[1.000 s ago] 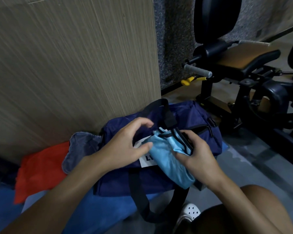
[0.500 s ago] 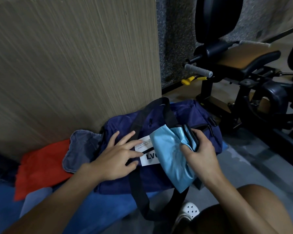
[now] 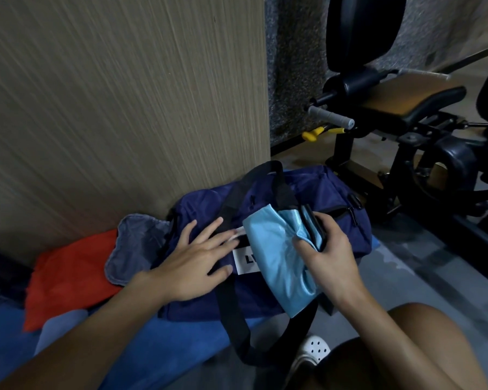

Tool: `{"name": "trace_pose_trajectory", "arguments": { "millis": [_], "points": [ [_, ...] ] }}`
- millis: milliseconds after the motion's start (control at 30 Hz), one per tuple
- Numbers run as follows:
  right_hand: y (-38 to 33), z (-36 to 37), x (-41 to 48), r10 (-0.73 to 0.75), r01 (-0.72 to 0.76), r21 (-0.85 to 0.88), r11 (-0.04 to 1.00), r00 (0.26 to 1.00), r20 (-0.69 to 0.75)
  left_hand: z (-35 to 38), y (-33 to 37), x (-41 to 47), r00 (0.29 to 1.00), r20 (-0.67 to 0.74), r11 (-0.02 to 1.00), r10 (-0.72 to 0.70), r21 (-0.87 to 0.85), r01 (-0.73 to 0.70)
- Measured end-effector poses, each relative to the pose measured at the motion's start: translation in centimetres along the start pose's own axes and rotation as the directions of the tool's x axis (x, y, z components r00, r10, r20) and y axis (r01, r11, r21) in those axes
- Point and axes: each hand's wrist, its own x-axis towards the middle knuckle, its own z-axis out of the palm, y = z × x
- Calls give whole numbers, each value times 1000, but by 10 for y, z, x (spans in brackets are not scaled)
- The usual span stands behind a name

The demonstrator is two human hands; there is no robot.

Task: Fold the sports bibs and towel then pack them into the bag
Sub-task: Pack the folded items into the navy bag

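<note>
- My left hand [image 3: 192,263] lies flat, fingers spread, on the navy-blue fabric duffel bag [image 3: 338,192].
- My right hand [image 3: 330,257] grips the folded shiny light-blue bib [image 3: 276,257] over the bag's front, thumb pinching it.
- A grey cloth towel [image 3: 135,249] and an orange fabric bib [image 3: 68,277] lie just left of the bag.

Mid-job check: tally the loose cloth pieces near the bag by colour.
Light blue cloth: 1, gripped by the right hand
Orange-red cloth: 1
Grey cloth: 1
Total: 3
</note>
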Motion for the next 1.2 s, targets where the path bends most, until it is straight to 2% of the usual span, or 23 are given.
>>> {"name": "trace_pose_trajectory", "arguments": {
  "millis": [133, 233, 367, 467, 600, 733, 833, 900, 967, 1033, 1133, 1200],
  "points": [
    [-3, 2, -2, -39, 38, 97, 995, 999, 3, -22, -3, 8, 985, -116, 961, -128, -261, 94],
    [-4, 6, -3, -41, 35, 144, 989, 998, 42, -48, -10, 19, 964, -196, 914, -182, -396, 93],
    [2, 27, 5, 106, -110, 234, 966, 994, 29, -82, -20, 29, 946, -298, 908, -124, -418, -12],
    [-3, 49, 21, 230, -213, 341, 916, 973, -11, -98, -25, 34, 942, -321, 893, -95, -445, -62],
    [-9, 81, 55, 337, -292, 369, 882, 940, -61, -103, -34, 36, 949, -306, 883, -81, -464, -75],
    [-12, 118, 92, 380, -327, 338, 882, 919, -103, -106, -40, 39, 938, -337, 857, -81, -504, -107],
    [-8, 138, 105, 422, -415, 243, 877, 906, 24, -110, -43, 37, 940, -331, 841, -88, -530, -108],
    [-3, 147, 109, 444, -444, 187, 876, 895, 46, -110, -45, 34, 948, -308, 840, -81, -533, -102],
    [0, 155, 114, 420, -413, 240, 879, 907, 25, -110, -47, 32, 950, -304, 839, -76, -534, -103],
    [-3, 164, 117, 394, -401, 289, 869, 915, 84, -110, -49, 33, 948, -309, 834, -80, -541, -106],
    [-2, 166, 117, 338, -355, 95, 930, 927, 162, -108, -54, 31, 953, -291, 841, -86, -534, -87],
    [1, 158, 116, 232, -233, -6, 972, 966, 113, -107, -56, 29, 955, -282, 848, -88, -524, -77]
  ]
}}
